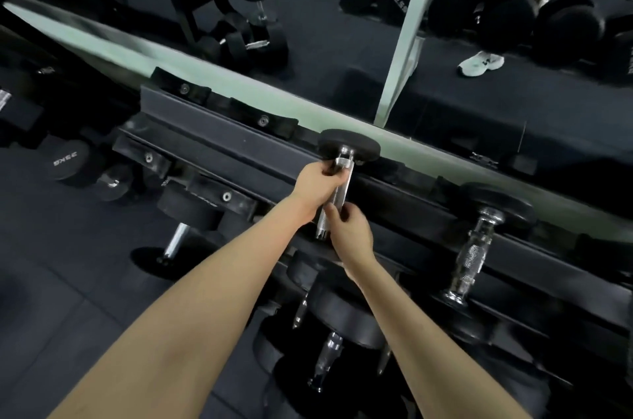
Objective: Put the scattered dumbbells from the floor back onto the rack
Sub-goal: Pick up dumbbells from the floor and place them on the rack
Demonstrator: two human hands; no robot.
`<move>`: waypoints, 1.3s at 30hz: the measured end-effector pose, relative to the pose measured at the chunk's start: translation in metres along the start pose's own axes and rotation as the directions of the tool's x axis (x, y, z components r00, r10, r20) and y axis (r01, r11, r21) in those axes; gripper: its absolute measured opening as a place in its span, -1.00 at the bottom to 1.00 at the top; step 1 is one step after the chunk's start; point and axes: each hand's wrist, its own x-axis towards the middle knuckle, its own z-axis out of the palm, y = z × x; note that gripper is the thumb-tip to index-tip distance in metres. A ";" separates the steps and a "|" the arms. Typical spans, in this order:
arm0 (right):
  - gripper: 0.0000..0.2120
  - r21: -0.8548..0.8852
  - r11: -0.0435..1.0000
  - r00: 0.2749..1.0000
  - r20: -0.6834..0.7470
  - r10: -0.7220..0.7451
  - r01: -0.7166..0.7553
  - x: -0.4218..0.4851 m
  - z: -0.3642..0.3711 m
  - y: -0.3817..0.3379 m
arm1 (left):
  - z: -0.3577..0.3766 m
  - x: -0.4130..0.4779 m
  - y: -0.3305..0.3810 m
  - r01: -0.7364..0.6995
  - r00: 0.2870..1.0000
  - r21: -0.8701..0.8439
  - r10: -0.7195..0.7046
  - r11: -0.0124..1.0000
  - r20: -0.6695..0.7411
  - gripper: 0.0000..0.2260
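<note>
You are setting a dumbbell on the top of the rack with both hands.

The dumbbell (336,194) lies across the top rails of the rack (239,147), its far round end just past your left hand (315,180). The near end is hidden under your right hand (351,235), so I think it is almost down but not let go yet. To the right of your right hand another dumbbell (476,254) already sits on the same rails, and more dumbbells (342,315) rest on the shelf below your hands. Far to the left of your left hand a few dark weights (68,163) sit low down; they may still need picking up, but I cannot tell for sure. Both arms reach out straight in front of you. Your left hand curls round the far part of the shiny bar, and your right hand pinches the near part.
</note>
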 end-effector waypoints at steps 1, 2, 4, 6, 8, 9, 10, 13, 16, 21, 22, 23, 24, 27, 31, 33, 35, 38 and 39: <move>-0.81 -0.027 1.000 0.999 -0.039 -0.012 0.011 -0.002 -0.002 -0.004 | -0.001 -0.004 0.000 -0.009 1.000 0.007 0.009 1.000 0.006 -0.76; -0.78 -0.071 0.997 0.996 -0.087 -0.036 0.030 -0.006 -0.004 -0.007 | -0.004 -0.009 0.000 -0.020 1.000 0.019 0.020 1.000 0.001 -0.75; -0.66 -0.203 0.975 0.971 -0.202 -0.130 0.089 -0.016 -0.007 -0.012 | -0.013 -0.020 -0.004 -0.048 0.998 0.035 0.049 0.998 -0.035 -0.71; -0.62 -0.314 0.939 0.930 -0.284 -0.233 0.139 -0.036 -0.003 -0.012 | -0.030 -0.036 -0.018 -0.039 0.995 -0.001 0.039 0.999 -0.096 -0.66; -0.67 -0.349 0.921 0.904 -0.317 -0.289 0.172 -0.054 0.002 -0.007 | -0.047 -0.053 -0.035 -0.018 0.990 -0.039 0.012 0.999 -0.144 -0.68; -0.68 -0.359 0.912 0.896 -0.310 -0.319 0.200 -0.069 0.009 -0.003 | -0.058 -0.067 -0.048 -0.015 0.986 -0.050 0.007 0.999 -0.165 -0.70; -0.69 -0.369 0.899 0.887 -0.296 -0.353 0.235 -0.083 0.017 0.004 | -0.071 -0.082 -0.064 -0.013 0.983 -0.061 0.002 0.998 -0.184 -0.73; -0.68 -0.452 0.825 0.836 -0.258 -0.484 0.339 -0.133 0.045 0.031 | -0.107 -0.141 -0.122 0.020 0.968 -0.106 -0.046 0.994 -0.247 -0.86; -0.66 -0.490 0.802 0.867 -0.166 -0.470 0.341 -0.191 0.077 0.069 | -0.138 -0.211 -0.195 0.090 0.944 -0.145 -0.131 0.985 -0.304 -0.91; -0.64 -0.529 0.772 0.917 0.029 -0.399 0.353 -0.304 0.132 0.177 | -0.159 -0.344 -0.332 0.202 0.898 -0.237 -0.277 0.950 -0.342 -0.89; -0.64 -0.546 0.761 0.925 0.070 -0.374 0.349 -0.326 0.140 0.202 | -0.157 -0.370 -0.360 0.235 0.890 -0.256 -0.314 0.937 -0.330 -0.89; -0.64 -0.564 0.750 0.933 0.114 -0.342 0.344 -0.348 0.148 0.227 | -0.155 -0.396 -0.388 0.275 0.880 -0.272 -0.355 0.922 -0.316 -0.89; -0.65 -0.581 0.740 0.939 0.154 -0.309 0.339 -0.368 0.154 0.250 | -0.151 -0.421 -0.416 0.314 0.867 -0.287 -0.396 0.905 -0.302 -0.89; -0.67 -0.640 0.694 0.943 0.249 -0.221 0.331 -0.415 0.168 0.313 | -0.135 -0.484 -0.493 0.413 0.816 -0.357 -0.515 0.838 -0.264 -0.90; -0.65 -0.735 0.583 0.929 0.356 -0.100 0.345 -0.450 0.176 0.387 | -0.101 -0.539 -0.579 0.508 0.743 -0.466 -0.642 0.725 -0.189 -0.89; -0.63 -0.771 0.534 0.921 0.387 -0.042 0.348 -0.456 0.180 0.421 | -0.081 -0.554 -0.614 0.542 0.708 -0.513 -0.690 0.666 -0.148 -0.86; -0.61 -0.798 0.484 0.909 0.416 0.010 0.360 -0.453 0.185 0.452 | -0.061 -0.559 -0.647 0.559 0.676 -0.556 -0.726 0.616 -0.125 -0.81; -0.59 -0.814 0.426 0.886 0.460 0.058 0.394 -0.435 0.194 0.499 | -0.029 -0.551 -0.692 0.549 0.626 -0.639 -0.772 0.539 -0.113 -0.80; -0.58 -0.815 0.411 0.878 0.474 0.068 0.408 -0.426 0.198 0.515 | -0.019 -0.544 -0.707 0.544 0.607 -0.661 -0.786 0.517 -0.116 -0.80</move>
